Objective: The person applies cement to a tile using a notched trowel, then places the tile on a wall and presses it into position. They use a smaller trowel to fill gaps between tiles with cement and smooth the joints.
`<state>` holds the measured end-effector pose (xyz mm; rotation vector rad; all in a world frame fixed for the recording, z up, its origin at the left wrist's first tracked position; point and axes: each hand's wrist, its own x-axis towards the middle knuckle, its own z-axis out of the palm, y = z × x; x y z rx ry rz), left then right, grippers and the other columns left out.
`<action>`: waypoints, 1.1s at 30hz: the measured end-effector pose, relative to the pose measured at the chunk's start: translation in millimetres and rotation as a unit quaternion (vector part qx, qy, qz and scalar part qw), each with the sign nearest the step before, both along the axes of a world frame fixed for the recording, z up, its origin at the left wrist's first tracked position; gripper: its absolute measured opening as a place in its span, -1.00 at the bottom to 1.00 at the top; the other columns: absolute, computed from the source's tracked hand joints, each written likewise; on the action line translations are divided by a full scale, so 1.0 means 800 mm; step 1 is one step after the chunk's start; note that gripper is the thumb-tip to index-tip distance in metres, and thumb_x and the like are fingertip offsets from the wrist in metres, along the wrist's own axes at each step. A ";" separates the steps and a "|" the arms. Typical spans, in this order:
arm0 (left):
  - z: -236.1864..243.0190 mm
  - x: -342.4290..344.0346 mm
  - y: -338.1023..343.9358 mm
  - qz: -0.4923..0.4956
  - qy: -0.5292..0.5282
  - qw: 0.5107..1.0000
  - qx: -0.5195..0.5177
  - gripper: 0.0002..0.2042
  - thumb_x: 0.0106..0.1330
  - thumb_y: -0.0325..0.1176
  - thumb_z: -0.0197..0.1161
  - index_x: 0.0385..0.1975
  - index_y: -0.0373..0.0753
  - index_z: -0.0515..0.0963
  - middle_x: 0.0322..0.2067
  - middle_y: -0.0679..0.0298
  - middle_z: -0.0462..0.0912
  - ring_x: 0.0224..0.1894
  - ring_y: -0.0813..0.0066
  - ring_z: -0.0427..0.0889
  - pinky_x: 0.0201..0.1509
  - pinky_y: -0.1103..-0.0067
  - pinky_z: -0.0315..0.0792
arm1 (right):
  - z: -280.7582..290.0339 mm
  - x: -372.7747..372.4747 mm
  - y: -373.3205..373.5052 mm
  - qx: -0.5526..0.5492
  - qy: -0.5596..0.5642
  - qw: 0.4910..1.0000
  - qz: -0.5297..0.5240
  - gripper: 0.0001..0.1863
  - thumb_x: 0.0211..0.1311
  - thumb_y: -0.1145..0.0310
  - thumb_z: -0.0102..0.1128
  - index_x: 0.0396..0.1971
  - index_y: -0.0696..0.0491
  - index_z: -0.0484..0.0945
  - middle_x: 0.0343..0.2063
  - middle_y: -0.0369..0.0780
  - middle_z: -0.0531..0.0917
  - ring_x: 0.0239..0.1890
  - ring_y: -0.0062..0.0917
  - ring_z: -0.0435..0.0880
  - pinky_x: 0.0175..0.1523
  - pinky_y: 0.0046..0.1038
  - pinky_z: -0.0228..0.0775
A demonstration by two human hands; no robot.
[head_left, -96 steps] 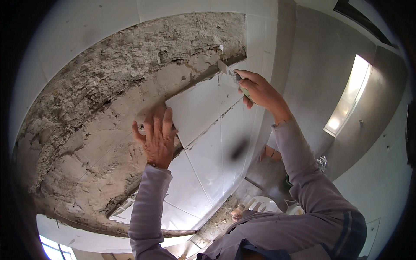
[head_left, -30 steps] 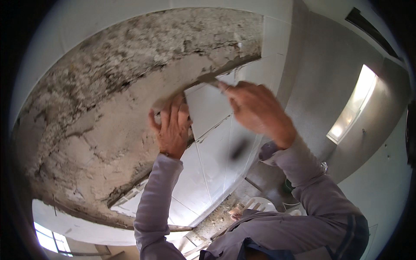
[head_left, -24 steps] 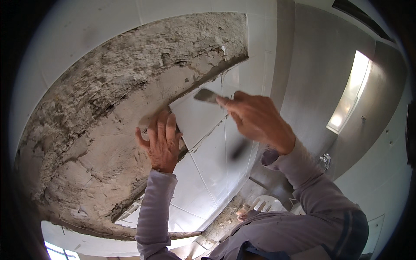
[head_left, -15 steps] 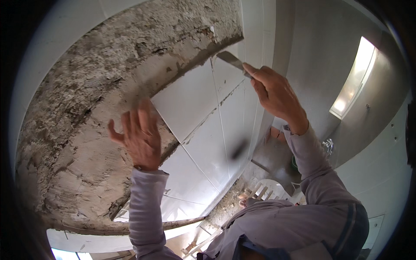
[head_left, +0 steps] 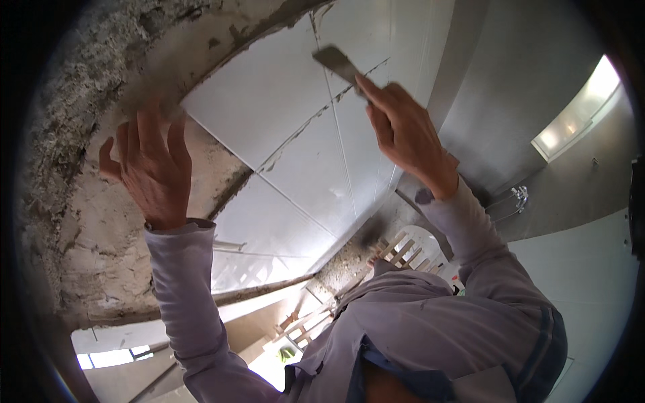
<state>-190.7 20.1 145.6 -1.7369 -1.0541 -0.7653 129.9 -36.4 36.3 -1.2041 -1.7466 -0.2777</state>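
- While the right hand [head_left: 406, 134] has its grip closed around a scraper [head_left: 336, 64], the blade points far-left over the white tiling; whether it touches can't be told.
- Left hand [head_left: 154, 158]: fingers loosely spread, nothing visible in them. It's beside the left edge of a white tile [head_left: 248, 94]; fingertips blurred, contact unclear.
- Judgement: keep the blade low and flat, light pressure, strokes in line with the joint [head_left: 295, 136]. A steep corner could scratch the face or chip an edge.
- Left fingers would do best steadying that tile edge without pushing it sideways.
- Edges: the tile's left edge borders the rough mortar bed [head_left: 107, 248]; the ragged joint could catch the blade.
- Room: open tile face lies between the hands, probably enough for short strokes. Grey wall [head_left: 510, 74] stands far-right; the person's torso bounds the near side.
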 end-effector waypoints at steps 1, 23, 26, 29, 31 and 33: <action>-0.003 0.000 -0.002 -0.009 0.000 1.000 0.010 -0.66 0.36 -0.06 0.21 0.06 -0.02 0.53 -0.21 0.42 0.66 -0.12 0.46 0.56 0.20 0.25 0.09 | 0.005 -0.005 0.013 0.044 0.020 0.999 0.019 -0.49 0.27 0.54 0.14 0.23 0.03 0.37 -0.48 -0.15 0.50 -0.57 -0.35 0.55 -0.51 -0.34 0.46; -0.761 0.019 -0.534 0.070 -0.485 0.378 -0.786 -0.26 0.18 0.19 0.26 0.18 -0.30 0.42 0.17 -0.08 0.46 0.25 -0.03 0.41 0.29 0.21 0.31 | -0.173 -0.160 -0.100 -0.723 0.038 0.653 0.221 -0.42 0.42 0.15 0.06 0.30 0.17 0.29 -0.19 -0.12 0.62 -0.34 -0.54 0.59 -0.16 -0.44 0.45; -0.775 0.071 -0.579 0.138 -0.532 0.235 -0.801 -0.08 0.16 0.38 0.13 0.40 -0.13 0.15 0.40 -0.08 0.09 0.40 -0.17 0.15 0.40 0.14 0.17 | -0.252 -0.200 -0.114 -0.716 -0.135 0.621 0.289 -0.51 0.32 0.18 0.16 0.13 0.19 0.42 -0.14 -0.01 0.65 -0.12 -0.27 0.64 0.05 -0.32 0.42; -0.723 0.083 -0.558 0.198 -0.588 0.162 -0.767 -0.02 0.14 0.40 0.12 0.49 0.02 -0.05 0.48 -0.05 -0.15 0.46 -0.17 -0.01 0.44 0.01 0.00 | -0.339 -0.262 -0.117 -0.702 -0.295 0.545 0.351 -0.60 0.25 0.24 0.16 -0.02 0.20 0.50 -0.24 0.00 0.68 -0.07 -0.11 0.64 0.16 -0.24 0.39; -0.712 0.109 -0.568 0.205 -0.577 0.155 -0.775 0.00 0.14 0.41 0.11 0.50 0.01 -0.10 0.49 -0.04 -0.19 0.47 -0.15 -0.01 0.47 0.03 -0.07 | -0.434 -0.301 -0.139 -0.599 -0.399 0.517 0.463 -0.63 0.22 0.26 0.13 -0.07 0.19 0.52 -0.32 -0.01 0.69 -0.14 -0.08 0.65 0.10 -0.17 0.43; -0.735 0.147 -0.574 0.224 -0.629 0.136 -0.732 -0.03 0.16 0.36 0.15 0.50 0.13 -0.13 0.49 -0.02 -0.24 0.45 -0.28 -0.06 0.43 0.04 0.05 | -0.531 -0.340 -0.157 -0.414 -0.451 0.490 0.621 -0.64 0.17 0.25 0.11 -0.11 0.18 0.55 -0.34 -0.02 0.69 -0.20 -0.06 0.67 0.02 -0.10 0.47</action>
